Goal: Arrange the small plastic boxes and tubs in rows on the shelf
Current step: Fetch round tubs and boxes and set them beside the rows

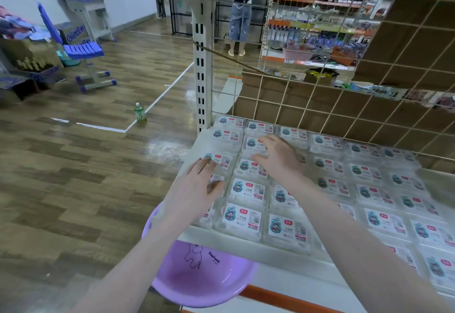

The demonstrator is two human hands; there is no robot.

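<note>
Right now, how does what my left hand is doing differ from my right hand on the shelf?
The left hand lies on the leftmost column of boxes, near the shelf edge; the right hand reaches deeper, over the next columns. The left hand's fingers lie fairly together; the right's are spread wider. Both rest flat on the boxes, gripping nothing.

Small plastic boxes (247,216) lie in rows on the shelf (246,248), under and around both hands. The left hand (197,187) rests on boxes at the shelf's left end; the right hand (275,157) lies farther back. A basin (197,275) sits below the left wrist.
</note>
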